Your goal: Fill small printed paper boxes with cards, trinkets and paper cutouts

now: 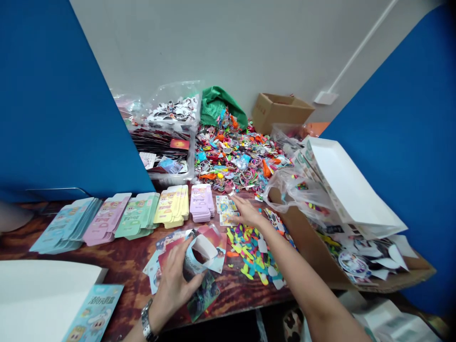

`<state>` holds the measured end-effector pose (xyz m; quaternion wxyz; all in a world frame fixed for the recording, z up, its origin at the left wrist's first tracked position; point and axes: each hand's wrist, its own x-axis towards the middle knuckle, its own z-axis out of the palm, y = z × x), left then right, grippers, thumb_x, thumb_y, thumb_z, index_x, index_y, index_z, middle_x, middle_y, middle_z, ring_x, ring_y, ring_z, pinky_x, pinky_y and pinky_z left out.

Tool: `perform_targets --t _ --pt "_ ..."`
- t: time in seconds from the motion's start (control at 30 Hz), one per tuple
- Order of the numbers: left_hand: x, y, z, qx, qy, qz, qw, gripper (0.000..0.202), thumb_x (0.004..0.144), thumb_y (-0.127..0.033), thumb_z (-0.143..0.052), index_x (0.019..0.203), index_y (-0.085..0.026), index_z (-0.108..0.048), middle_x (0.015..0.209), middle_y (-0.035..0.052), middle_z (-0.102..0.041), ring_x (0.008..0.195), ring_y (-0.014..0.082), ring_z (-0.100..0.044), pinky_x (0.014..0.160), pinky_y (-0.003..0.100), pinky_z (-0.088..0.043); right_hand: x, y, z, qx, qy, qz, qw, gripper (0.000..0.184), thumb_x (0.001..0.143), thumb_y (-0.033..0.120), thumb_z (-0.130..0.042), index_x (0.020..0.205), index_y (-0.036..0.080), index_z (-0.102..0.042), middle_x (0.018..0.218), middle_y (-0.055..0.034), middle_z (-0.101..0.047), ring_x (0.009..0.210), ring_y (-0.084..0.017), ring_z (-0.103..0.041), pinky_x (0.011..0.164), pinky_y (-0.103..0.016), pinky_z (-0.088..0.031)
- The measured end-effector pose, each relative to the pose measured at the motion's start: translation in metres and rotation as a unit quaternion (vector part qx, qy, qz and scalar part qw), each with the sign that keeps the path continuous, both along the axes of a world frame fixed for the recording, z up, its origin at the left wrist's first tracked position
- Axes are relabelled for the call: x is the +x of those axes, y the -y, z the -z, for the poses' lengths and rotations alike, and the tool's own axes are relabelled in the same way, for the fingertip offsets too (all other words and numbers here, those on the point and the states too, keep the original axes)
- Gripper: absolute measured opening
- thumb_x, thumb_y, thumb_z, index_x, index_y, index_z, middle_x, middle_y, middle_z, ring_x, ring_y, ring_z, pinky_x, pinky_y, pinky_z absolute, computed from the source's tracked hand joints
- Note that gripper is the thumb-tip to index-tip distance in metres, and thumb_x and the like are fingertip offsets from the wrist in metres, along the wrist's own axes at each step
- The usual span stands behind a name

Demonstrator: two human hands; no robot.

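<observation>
My left hand (173,275) is wrapped around a small light-blue paper box (194,260), which stands tilted with its open top and white flaps toward me. Under it lie several printed cards (217,237) on the table. My right hand (246,212) reaches forward with fingers stretched out, at the edge of small yellow-and-blue sticker cards (225,204); whether a fingertip presses on one is hard to see. Below my right wrist spreads a pile of small colourful plastic pieces (249,251).
Flat boxes in blue (67,223), pink (107,218), green (137,216), yellow (171,206) and purple (201,202) line the left. Mixed trinkets (238,161) heap behind. A clear bin (192,161) holds cards; a cardboard box (306,247) stands right; a white tray (46,294) lies front left.
</observation>
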<state>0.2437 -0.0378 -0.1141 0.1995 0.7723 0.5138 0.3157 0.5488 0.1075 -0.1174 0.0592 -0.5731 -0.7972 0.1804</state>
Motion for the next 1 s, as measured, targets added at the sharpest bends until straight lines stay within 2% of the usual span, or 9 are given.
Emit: perform_targets --t 0.1,0.23,0.43,0.5,0.57,0.7,0.8,0.9,1.0 --pt "0.001 0.003 0.001 0.0 0.001 -0.006 1.0 0.073 0.081 -0.032 -0.066 0.143 -0.023 -0.028 0.132 0.0124 -0.053 0.12 0.0276 -0.054 0.098 0.043 -0.048 0.004 -0.016 0.007 -0.02 0.013 -0.035 0.999 0.095 0.068 0.038 -0.08 0.148 0.017 -0.033 0.146 -0.0179 -0.042 0.132 -0.033 -0.04 0.108 -0.046 -0.03" --pt "0.001 0.004 0.002 0.001 -0.001 -0.013 1.0 0.073 0.08 -0.032 -0.066 0.142 -0.022 -0.03 0.13 0.0128 -0.055 0.118 0.0282 -0.055 0.095 0.042 -0.05 0.006 -0.019 0.011 -0.005 0.018 -0.036 0.999 0.083 0.065 0.037 -0.082 0.138 0.016 -0.047 0.135 -0.0191 -0.05 0.122 -0.035 -0.047 0.099 -0.044 -0.038" --pt "0.004 0.0 0.002 -0.005 0.01 -0.021 1.0 0.069 0.08 -0.032 -0.066 0.14 -0.022 -0.033 0.129 0.0123 -0.055 0.118 0.0276 -0.055 0.096 0.041 -0.049 -0.001 -0.007 0.008 0.035 -0.029 -0.025 0.999 0.031 0.08 0.031 -0.07 0.105 0.015 -0.063 0.105 -0.0125 -0.063 0.1 -0.026 -0.057 0.086 -0.035 -0.044" --pt "0.004 -0.003 0.002 -0.005 0.015 -0.028 0.999 0.068 0.08 -0.031 -0.067 0.139 -0.021 -0.034 0.13 0.0122 -0.055 0.12 0.0279 -0.053 0.099 0.043 -0.047 -0.007 0.002 -0.006 0.049 -0.056 -0.024 0.997 0.017 0.088 0.028 -0.059 0.099 0.015 -0.063 0.098 -0.0098 -0.064 0.092 -0.022 -0.059 0.082 -0.032 -0.045" --pt "0.003 -0.005 0.003 -0.003 0.018 -0.045 0.999 0.067 0.079 -0.031 -0.067 0.138 -0.021 -0.037 0.13 0.0124 -0.054 0.121 0.0288 -0.051 0.101 0.045 -0.044 -0.014 0.014 -0.029 0.067 -0.121 -0.025 0.99 0.017 0.094 0.028 -0.05 0.097 0.017 -0.062 0.095 -0.0072 -0.066 0.087 -0.019 -0.06 0.079 -0.03 -0.045" --pt "0.0 -0.008 0.003 0.005 0.019 -0.077 0.997 0.067 0.078 -0.03 -0.066 0.138 -0.019 -0.038 0.129 0.0134 -0.054 0.12 0.0299 -0.05 0.102 0.047 -0.042 -0.034 0.045 -0.082 0.104 -0.281 -0.026 0.954 0.016 0.094 0.03 -0.053 0.102 0.02 -0.064 0.098 -0.0045 -0.067 0.09 -0.018 -0.062 0.08 -0.029 -0.046" --pt "0.001 -0.008 0.001 0.011 0.011 -0.079 0.997 0.07 0.078 -0.027 -0.066 0.14 -0.018 -0.036 0.128 0.0139 -0.054 0.119 0.0303 -0.05 0.102 0.048 -0.042 -0.057 0.067 -0.103 0.111 -0.304 -0.065 0.944 0.016 0.095 0.027 -0.053 0.105 0.022 -0.064 0.098 -0.0046 -0.066 0.092 -0.018 -0.062 0.081 -0.03 -0.047" --pt "0.004 -0.006 -0.001 0.021 0.001 -0.07 0.997 0.073 0.077 -0.026 -0.065 0.142 -0.018 -0.033 0.127 0.014 -0.053 0.119 0.0308 -0.049 0.101 0.048 -0.042 -0.084 0.084 -0.096 0.115 -0.288 -0.122 0.943 0.018 0.096 0.025 -0.052 0.109 0.022 -0.064 0.097 -0.0056 -0.065 0.09 -0.018 -0.061 0.079 -0.03 -0.049" --pt "0.008 -0.001 0.002 0.035 -0.003 -0.052 0.998 0.073 0.079 -0.027 -0.063 0.143 -0.02 -0.031 0.127 0.0141 -0.053 0.117 0.0311 -0.05 0.098 0.049 -0.044 -0.111 0.097 -0.072 0.158 -0.258 -0.112 0.947 0.024 0.098 0.022 -0.047 0.117 0.02 -0.06 0.1 -0.0083 -0.065 0.092 -0.02 -0.061 0.082 -0.034 -0.051"
